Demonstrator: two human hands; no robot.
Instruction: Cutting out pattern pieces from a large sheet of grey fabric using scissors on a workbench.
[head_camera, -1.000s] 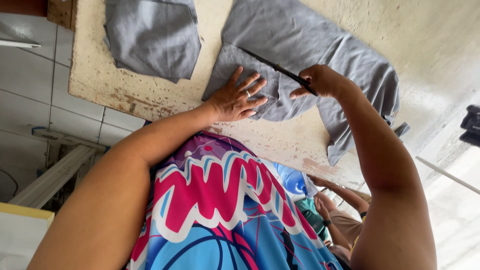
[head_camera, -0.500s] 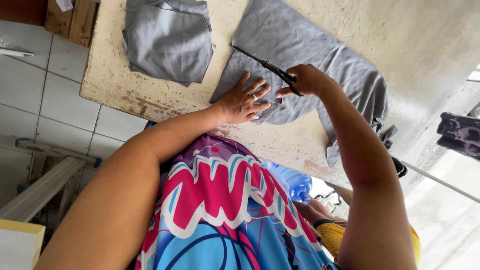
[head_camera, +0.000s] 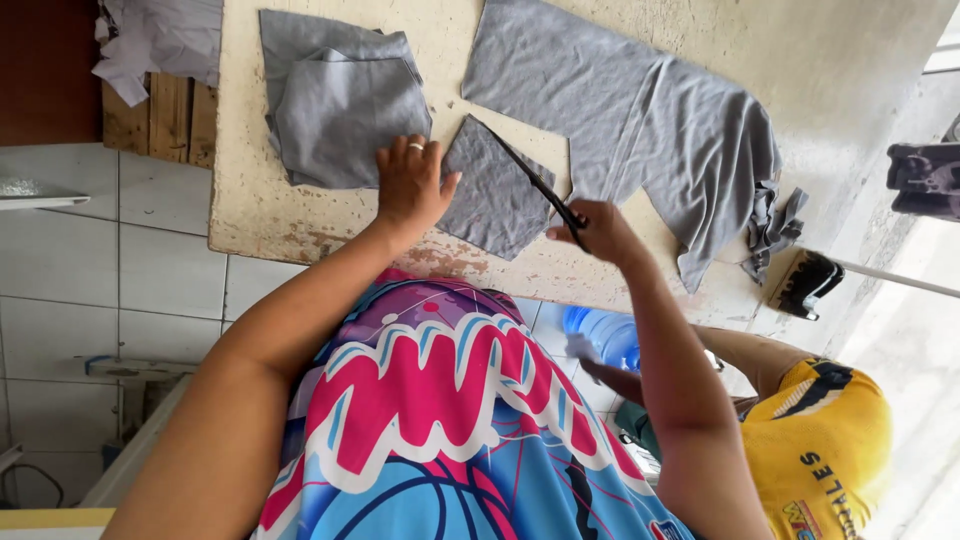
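- Head view, progress: small grey square of cut fabric (head_camera: 492, 190) lying free of the large grey knit cloth (head_camera: 640, 130), so one cut judged done; two more grey pieces stacked (head_camera: 340, 115) to the left; most of the large cloth uncut.
- Left hand (head_camera: 410, 185) open, flat, pressing the square's edge onto the worn cream surface (head_camera: 250, 215).
- Right hand (head_camera: 600, 232) closed around black-handled scissors (head_camera: 540, 185), blades lying over the square.
- Fabric soft, thin, limp, wrinkled at its far end.

Scissors (head_camera: 545, 190) handles hidden inside right hand (head_camera: 600, 232), cut grey square (head_camera: 495, 190) partly covered by left hand (head_camera: 410, 185) at 9 o'clock, large grey cloth (head_camera: 640, 120) cropped at 12 o'clock, second person's face out of frame.
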